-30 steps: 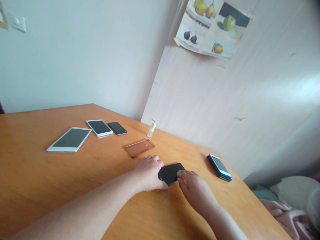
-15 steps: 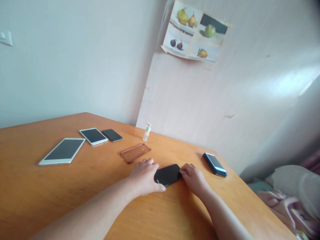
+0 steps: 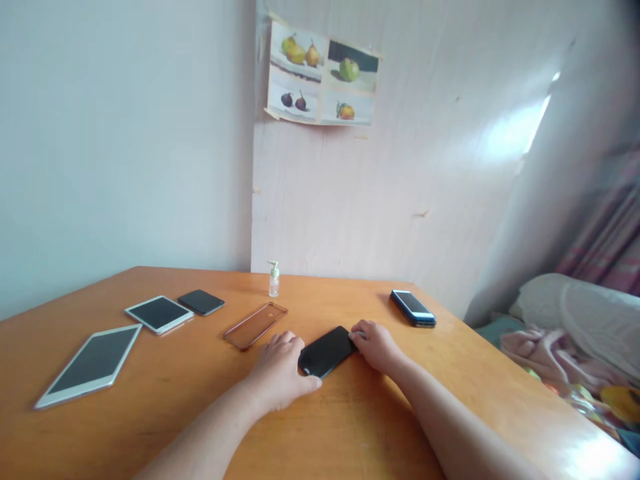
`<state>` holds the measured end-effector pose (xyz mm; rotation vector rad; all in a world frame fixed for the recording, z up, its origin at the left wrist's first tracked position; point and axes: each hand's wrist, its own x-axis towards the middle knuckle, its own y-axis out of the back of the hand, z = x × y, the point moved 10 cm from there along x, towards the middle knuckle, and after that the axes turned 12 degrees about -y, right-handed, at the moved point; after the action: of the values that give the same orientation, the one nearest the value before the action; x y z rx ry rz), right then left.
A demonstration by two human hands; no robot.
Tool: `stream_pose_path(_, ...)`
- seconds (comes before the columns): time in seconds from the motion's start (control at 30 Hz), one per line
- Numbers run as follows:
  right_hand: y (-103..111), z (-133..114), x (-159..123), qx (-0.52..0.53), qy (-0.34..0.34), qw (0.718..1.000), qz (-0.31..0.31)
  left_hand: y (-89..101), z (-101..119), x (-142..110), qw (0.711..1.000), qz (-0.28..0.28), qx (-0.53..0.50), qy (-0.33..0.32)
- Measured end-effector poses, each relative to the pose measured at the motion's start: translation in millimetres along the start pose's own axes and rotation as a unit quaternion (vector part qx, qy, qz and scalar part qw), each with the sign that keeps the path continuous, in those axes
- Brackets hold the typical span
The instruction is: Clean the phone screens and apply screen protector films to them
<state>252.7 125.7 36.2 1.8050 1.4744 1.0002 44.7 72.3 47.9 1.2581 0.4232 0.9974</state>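
Note:
A black smartphone (image 3: 327, 351) lies screen up on the wooden table, slanted between my two hands. Around its left end my left hand (image 3: 281, 373) is closed, thumb on the near edge and fingers on the far one. My right hand (image 3: 375, 347) is at the phone's right end, its fingers pinched together by the corner. Something small and pale shows at those fingertips, too small to name. Just beyond my left hand is a clear brownish phone case (image 3: 256, 325).
Two white tablets (image 3: 93, 363) (image 3: 159, 313) and a dark phone (image 3: 201, 302) lie on the left. A small pump bottle (image 3: 274, 280) stands at the back. Stacked phones (image 3: 413, 308) sit at the right, near the edge of the table (image 3: 480, 373). Bedding (image 3: 540, 350) lies beyond.
My right hand has slid from over the phone's screen to its far right corner. The left hand keeps its hold. The camera view has levelled and turned right.

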Motion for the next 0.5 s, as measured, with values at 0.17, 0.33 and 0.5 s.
stream_pose_path(0.17,0,6,3,0.074,-0.026,0.997,0.000,1.5,0,1,0.998,0.028,-0.063,0.003)
stream_pose_path(0.33,-1,14,7,0.128,-0.046,0.991,-0.001,-6.8,6,0,0.981,0.016,-0.192,-0.001)
stream_pose_path(0.5,-5,19,7,0.268,-0.087,0.959,-0.024,-4.8,7,2,0.971,0.048,-0.233,-0.007)
